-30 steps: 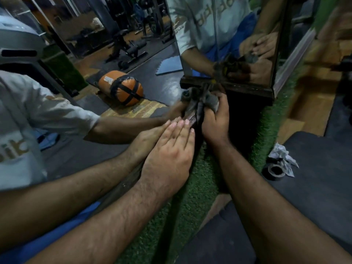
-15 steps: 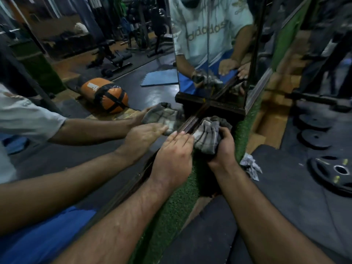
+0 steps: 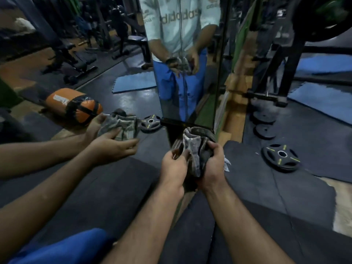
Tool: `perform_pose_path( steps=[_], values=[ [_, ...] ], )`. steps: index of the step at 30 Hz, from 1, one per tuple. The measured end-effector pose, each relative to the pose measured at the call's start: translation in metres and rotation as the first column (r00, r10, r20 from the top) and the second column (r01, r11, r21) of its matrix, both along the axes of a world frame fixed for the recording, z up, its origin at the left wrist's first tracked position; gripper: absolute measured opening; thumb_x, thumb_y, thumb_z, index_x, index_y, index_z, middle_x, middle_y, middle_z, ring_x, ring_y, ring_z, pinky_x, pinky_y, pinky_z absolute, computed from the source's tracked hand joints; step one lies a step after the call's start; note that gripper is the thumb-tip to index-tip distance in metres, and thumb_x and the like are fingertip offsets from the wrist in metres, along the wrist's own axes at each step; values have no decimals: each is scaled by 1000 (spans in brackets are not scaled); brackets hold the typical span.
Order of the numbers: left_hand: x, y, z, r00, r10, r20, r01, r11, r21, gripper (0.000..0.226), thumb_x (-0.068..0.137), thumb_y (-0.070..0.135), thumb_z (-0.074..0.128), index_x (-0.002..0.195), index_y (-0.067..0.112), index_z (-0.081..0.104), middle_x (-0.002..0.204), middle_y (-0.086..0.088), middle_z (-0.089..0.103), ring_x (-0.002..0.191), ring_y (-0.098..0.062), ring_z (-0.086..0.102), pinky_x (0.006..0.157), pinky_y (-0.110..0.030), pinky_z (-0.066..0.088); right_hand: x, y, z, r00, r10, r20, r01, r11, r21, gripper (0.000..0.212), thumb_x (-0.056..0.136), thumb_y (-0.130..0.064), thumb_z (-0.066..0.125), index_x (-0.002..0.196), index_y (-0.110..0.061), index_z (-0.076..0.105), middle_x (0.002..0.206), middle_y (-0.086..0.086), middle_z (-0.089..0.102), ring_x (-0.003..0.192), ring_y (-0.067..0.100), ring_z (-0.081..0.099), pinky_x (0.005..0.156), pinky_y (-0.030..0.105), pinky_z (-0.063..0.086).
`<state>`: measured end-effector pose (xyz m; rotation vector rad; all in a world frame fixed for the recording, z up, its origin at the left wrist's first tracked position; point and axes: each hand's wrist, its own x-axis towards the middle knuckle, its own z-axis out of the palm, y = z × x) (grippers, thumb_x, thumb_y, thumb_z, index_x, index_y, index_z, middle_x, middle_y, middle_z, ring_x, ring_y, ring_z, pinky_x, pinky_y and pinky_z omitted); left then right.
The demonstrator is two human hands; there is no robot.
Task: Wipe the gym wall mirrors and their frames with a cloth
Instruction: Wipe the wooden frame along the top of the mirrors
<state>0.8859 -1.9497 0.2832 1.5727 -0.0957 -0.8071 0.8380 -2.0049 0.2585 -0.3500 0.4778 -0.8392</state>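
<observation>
A crumpled grey checked cloth [image 3: 193, 149] is bunched between both my hands, away from the glass. My left hand [image 3: 174, 165] pinches its left side and my right hand [image 3: 214, 164] grips its right side. The large wall mirror [image 3: 80, 168] fills the left of the view and shows my arms and the cloth reflected. A second mirror panel [image 3: 202, 82] stands ahead at the corner and reflects my body. Its dark bottom frame [image 3: 172, 122] lies just beyond the cloth.
A black weight plate [image 3: 281, 157] lies on the rubber floor mat to the right, with smaller plates [image 3: 263, 123] stacked behind it. A dark rack upright [image 3: 282, 60] stands at right. Crumpled paper [image 3: 226, 164] lies beside my right hand. Blue mats [image 3: 323, 100] lie farther right.
My left hand has come off the mirror and now holds the cloth together with my right hand. Both hands have drawn back from the frame, and my view has lifted.
</observation>
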Motion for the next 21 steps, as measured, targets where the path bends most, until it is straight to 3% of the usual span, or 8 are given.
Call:
perform_pose_path(
  steps=[3, 5, 7, 11, 13, 17, 19, 21],
  values=[
    [1, 4, 50, 999, 54, 0, -54, 995, -78, 23, 93, -6, 63, 101, 16, 63, 92, -9, 71, 70, -11, 67, 61, -22, 56, -5, -1, 34, 999, 28, -34, -29, 999, -23, 98, 48, -41, 87, 134, -3, 61, 131, 23, 57, 119, 37, 52, 113, 50, 36],
    [5, 3, 74, 997, 63, 48, -57, 992, -112, 37, 91, -12, 62, 119, 12, 60, 110, -18, 69, 90, -21, 66, 83, -36, 57, -8, 1, 60, 998, 45, -39, -47, 998, -39, 74, 61, -40, 82, 124, -3, 70, 124, 23, 62, 114, 38, 56, 107, 49, 41],
    [8, 3, 93, 994, 66, 87, -51, 985, -166, 41, 89, -12, 64, 118, 17, 59, 111, -19, 67, 94, -23, 66, 86, -39, 57, -10, 4, 87, 998, 37, -50, -39, 998, -46, 47, 78, -36, 68, 113, -4, 75, 116, 21, 68, 110, 38, 61, 101, 45, 48],
    [9, 10, 137, 971, 97, 220, -42, 969, -243, 46, 86, -10, 70, 117, 23, 60, 110, -9, 66, 94, -15, 67, 72, -22, 55, -16, 11, 138, 996, 32, -79, -33, 999, -14, 65, 87, -45, 65, 133, 1, 65, 137, 23, 64, 131, 41, 58, 119, 54, 40],
    [10, 15, 162, 956, 117, 269, -47, 967, -250, 50, 86, -8, 73, 126, 18, 59, 114, -9, 66, 97, -15, 67, 77, -25, 57, -24, 16, 168, 994, 8, -111, -10, 1000, -11, 69, 86, -46, 74, 137, -1, 64, 138, 26, 63, 132, 44, 58, 117, 60, 40],
    [7, 26, 204, 956, 163, 246, -99, 962, -254, 60, 86, 1, 77, 137, 20, 53, 124, -8, 64, 109, -19, 66, 89, -35, 58, -41, 16, 214, 947, -84, -311, 66, 995, -70, 27, 100, -4, 61, 125, 3, 68, 112, 24, 74, 100, 40, 71, 93, 56, 58],
    [1, 28, 224, 967, 199, 158, -157, 957, -245, 55, 88, 7, 76, 137, 20, 53, 124, -12, 66, 111, -25, 67, 95, -45, 57, -49, 18, 239, 933, -91, -348, 58, 993, -104, 31, 101, 8, 51, 122, -3, 70, 99, 17, 78, 87, 32, 73, 77, 44, 63],
    [-9, 27, 239, 977, 193, 96, -171, 966, -194, 36, 93, 13, 72, 127, 15, 60, 116, -12, 71, 105, -27, 70, 94, -52, 58, -53, 21, 261, 936, -98, -339, 51, 988, -146, 38, 99, 13, 47, 116, -10, 72, 102, 15, 78, 90, 31, 73, 80, 43, 63]
  ],
)
